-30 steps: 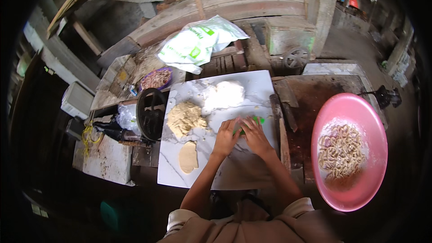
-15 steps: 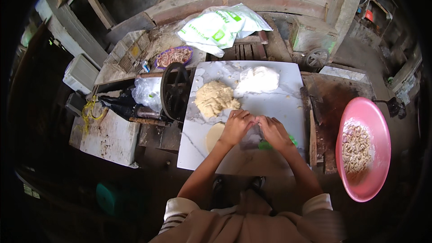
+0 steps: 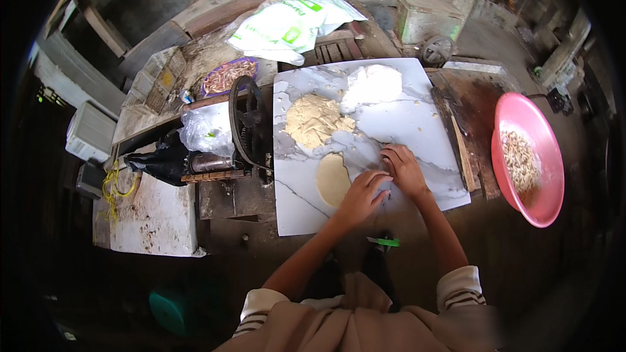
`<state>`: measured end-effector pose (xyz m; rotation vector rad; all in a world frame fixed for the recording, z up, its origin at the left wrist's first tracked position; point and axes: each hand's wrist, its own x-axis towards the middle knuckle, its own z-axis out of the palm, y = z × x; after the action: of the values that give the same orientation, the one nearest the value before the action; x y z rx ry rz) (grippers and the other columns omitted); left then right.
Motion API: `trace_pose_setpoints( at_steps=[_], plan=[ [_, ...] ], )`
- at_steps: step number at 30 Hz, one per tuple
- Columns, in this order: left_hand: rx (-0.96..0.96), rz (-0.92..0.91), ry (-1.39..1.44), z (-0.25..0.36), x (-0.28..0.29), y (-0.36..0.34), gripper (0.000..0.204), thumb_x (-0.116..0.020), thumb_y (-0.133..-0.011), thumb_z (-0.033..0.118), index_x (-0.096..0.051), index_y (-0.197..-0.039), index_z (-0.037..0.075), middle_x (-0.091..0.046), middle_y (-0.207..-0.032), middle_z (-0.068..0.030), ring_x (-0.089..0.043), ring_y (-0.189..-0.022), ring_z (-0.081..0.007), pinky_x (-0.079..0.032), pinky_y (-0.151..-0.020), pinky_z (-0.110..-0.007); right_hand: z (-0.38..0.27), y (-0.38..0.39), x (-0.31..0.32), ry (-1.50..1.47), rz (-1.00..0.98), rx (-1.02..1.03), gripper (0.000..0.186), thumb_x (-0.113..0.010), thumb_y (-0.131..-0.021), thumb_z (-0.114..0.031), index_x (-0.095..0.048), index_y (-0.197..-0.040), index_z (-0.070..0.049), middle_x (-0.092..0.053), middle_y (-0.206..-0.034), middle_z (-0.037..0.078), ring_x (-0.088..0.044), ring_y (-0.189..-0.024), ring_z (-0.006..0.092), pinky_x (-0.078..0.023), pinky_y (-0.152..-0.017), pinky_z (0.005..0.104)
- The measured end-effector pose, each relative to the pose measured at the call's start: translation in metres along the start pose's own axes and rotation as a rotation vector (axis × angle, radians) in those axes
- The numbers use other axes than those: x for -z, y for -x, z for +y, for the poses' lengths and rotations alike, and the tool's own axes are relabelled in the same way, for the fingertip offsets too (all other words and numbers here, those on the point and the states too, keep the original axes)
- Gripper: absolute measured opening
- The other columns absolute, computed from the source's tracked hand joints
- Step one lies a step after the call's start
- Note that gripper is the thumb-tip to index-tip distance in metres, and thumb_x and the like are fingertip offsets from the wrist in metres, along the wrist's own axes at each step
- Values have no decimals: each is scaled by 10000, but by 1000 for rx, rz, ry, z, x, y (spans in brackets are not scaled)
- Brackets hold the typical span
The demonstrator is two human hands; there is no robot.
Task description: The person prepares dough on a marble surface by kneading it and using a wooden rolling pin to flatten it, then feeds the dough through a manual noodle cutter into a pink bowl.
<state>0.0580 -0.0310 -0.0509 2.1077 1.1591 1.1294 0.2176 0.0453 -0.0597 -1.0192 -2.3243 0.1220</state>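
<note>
On the marble-patterned board [image 3: 404, 124] my left hand [image 3: 362, 197] hovers low near the front edge, fingers apart and nothing visible in them. Beside it, slightly farther off, my right hand [image 3: 405, 169] has curved, parted fingers and also looks empty. A flat oval of rolled dough [image 3: 332, 180] lies just left of my left hand. Beyond it sits a large lump of pale yellow dough [image 3: 316, 120], with a heap of white flour [image 3: 373, 86] to its right. Below the board's near edge, a bright green thin object [image 3: 385, 242] shows over my feet; its support cannot be made out.
At the right stands a pink basin [image 3: 548, 163] with twisted dough pieces. A dark handwheel [image 3: 244, 117] rises by the board's left edge. Behind are a purple-rimmed basket [image 3: 229, 76] of strips and a white-green sack [image 3: 287, 29]. A teal stool-like object [image 3: 168, 309] is lower left.
My hands have moved apart from their fingertip-to-fingertip pose. The green object, earlier under my right hand over the board, now shows below its near edge. The whole view has shifted.
</note>
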Motion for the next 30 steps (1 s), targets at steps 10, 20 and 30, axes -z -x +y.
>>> trace_pose_setpoints(
  at_steps=[10,20,30],
  plan=[
    [-76,79,-150,-10,-21,8,308,-608,-747,65,-500,-1036,51,-484,-1118,-107,-468,-1045,-307,-379,-895,-392,-12,23,-8,28,17,-74,351,-546,-771,-36,-514,-1120,-24,-483,-1209,132,-430,-1155,303,-325,-1003,403],
    [376,653,-207,57,-2,108,103,-544,-818,27,-598,-903,50,-577,-870,-106,-540,-853,-271,-406,-802,-343,-63,123,40,-253,42,-54,242,-542,-768,13,-576,-992,-73,-545,-844,132,-545,-800,318,-445,-677,395],
    [925,1150,229,78,-168,272,150,-521,-909,167,-578,-898,29,-569,-805,0,-508,-706,-66,-423,-692,-216,-23,296,2,-500,-463,-255,116,-531,-845,-74,-573,-949,-103,-595,-785,133,-586,-681,316,-460,-574,376]
  ],
)
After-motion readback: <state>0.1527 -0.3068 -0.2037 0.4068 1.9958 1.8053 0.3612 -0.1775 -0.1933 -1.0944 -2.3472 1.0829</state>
